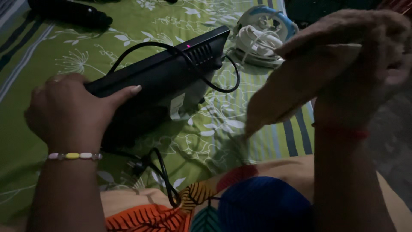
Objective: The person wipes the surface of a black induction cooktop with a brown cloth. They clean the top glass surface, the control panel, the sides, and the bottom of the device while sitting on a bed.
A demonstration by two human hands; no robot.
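Black and flat, the electronic box [171,75] lies on the green floral bedsheet [51,56], the left hand [71,111] gripping its near end, fingers closed on the edge. Right of the box, the right hand [343,64] is raised with fingers pinched around a pale cloth [296,86]. Beyond the box sits a blue-and-white iron [264,34].

**A bedroom at home, seen from the bed**

From my feed this looks like a home, most likely a bedroom. Nearly the whole view is a green bedsheet [206,129] printed with white leaves and flowers, with grey and white stripes along its edges. Household things lie on the soft surface: a white and blue clothes iron [264,34] with its cord wound around it, and a flat black electrical device [167,73] with a trailing black cable [165,180]. The light is dim.
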